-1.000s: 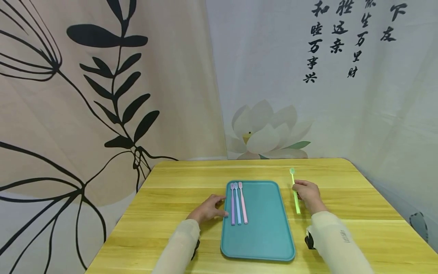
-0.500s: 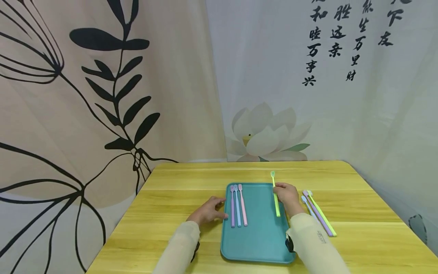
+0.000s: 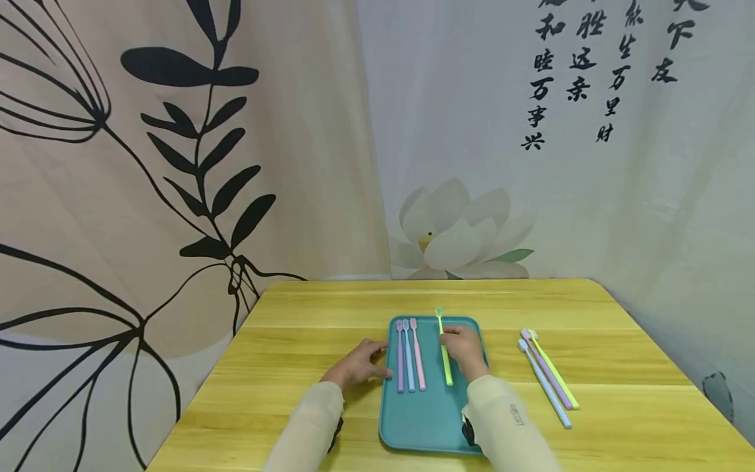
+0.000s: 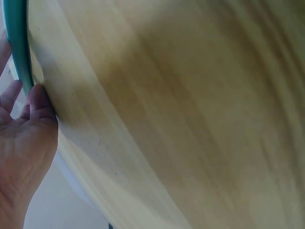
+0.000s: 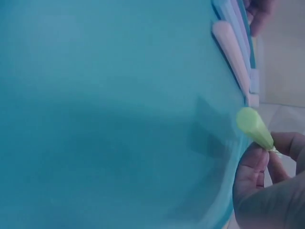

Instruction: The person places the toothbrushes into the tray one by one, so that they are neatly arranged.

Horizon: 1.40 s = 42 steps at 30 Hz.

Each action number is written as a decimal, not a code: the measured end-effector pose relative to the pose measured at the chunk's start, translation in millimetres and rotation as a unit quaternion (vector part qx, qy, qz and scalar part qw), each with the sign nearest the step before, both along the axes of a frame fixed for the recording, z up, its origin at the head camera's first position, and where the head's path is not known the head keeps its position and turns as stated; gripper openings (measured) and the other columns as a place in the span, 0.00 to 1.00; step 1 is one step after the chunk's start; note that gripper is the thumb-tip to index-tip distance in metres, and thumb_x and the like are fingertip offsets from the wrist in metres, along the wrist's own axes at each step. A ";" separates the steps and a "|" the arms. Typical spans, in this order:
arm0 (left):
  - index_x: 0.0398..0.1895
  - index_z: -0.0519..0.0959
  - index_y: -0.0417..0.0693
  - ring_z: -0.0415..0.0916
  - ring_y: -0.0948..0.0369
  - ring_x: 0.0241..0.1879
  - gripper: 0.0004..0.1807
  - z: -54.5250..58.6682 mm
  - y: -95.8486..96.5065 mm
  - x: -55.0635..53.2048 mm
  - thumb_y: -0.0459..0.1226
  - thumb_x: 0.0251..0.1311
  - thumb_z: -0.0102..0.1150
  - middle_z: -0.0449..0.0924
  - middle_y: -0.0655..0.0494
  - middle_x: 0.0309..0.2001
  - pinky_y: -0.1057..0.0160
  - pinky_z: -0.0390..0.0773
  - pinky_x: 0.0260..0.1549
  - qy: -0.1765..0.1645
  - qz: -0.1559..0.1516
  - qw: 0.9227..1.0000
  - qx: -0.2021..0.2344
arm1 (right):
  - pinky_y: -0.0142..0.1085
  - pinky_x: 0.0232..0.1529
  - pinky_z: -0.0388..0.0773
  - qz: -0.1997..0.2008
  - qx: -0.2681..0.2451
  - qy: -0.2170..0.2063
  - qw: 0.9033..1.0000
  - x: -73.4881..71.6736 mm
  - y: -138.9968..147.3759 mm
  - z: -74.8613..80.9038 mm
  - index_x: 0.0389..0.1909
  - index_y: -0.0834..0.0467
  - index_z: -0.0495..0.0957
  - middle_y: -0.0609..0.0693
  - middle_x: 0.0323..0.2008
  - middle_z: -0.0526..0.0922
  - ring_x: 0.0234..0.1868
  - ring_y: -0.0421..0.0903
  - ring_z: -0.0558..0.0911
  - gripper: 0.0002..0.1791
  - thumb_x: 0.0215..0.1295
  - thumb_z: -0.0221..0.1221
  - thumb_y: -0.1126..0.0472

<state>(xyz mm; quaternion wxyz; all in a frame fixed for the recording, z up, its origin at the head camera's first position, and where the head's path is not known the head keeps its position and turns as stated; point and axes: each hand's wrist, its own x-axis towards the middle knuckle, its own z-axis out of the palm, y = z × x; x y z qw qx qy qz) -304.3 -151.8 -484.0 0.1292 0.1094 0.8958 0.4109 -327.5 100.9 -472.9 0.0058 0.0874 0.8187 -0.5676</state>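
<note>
Between the side edges of the surface (image 3: 312,328) lies the tray (image 3: 425,426); the left hand (image 3: 356,364), grip wide, touches its left edge, perhaps steadying it. The right hand (image 3: 466,351) pinches a green brush (image 3: 446,368) above it, probably lining up with three brushes (image 3: 409,357).

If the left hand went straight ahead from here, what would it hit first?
The tray: the left hand seems to be touching its left edge. Past that edge, the purple brush looks next in line.
</note>
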 end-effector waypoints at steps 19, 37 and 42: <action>0.73 0.66 0.47 0.65 0.48 0.64 0.40 5.0 4.2 -2.2 0.42 0.58 0.71 0.66 0.49 0.63 0.47 0.67 0.65 0.009 0.000 1.000 -0.022 | 0.49 0.49 0.79 -0.001 0.041 -0.010 0.999 1.8 -24.6 -7.6 0.53 0.66 0.81 0.63 0.53 0.81 0.50 0.57 0.80 0.18 0.63 0.60 0.65; 0.73 0.66 0.47 0.65 0.48 0.65 0.39 0.8 3.5 -1.6 0.42 0.58 0.71 0.66 0.49 0.63 0.47 0.66 0.65 0.005 0.003 1.000 -0.015 | 0.50 0.49 0.78 0.036 0.173 0.018 0.984 4.2 -30.1 -4.8 0.44 0.68 0.84 0.62 0.45 0.85 0.47 0.60 0.81 0.14 0.59 0.63 0.65; 0.73 0.66 0.47 0.65 0.48 0.65 0.39 0.0 1.1 -1.1 0.43 0.59 0.71 0.67 0.49 0.63 0.48 0.66 0.65 0.005 0.002 1.000 -0.019 | 0.49 0.46 0.80 0.041 0.157 0.015 0.987 5.0 -30.6 -7.0 0.43 0.69 0.85 0.62 0.43 0.85 0.44 0.58 0.82 0.13 0.60 0.64 0.65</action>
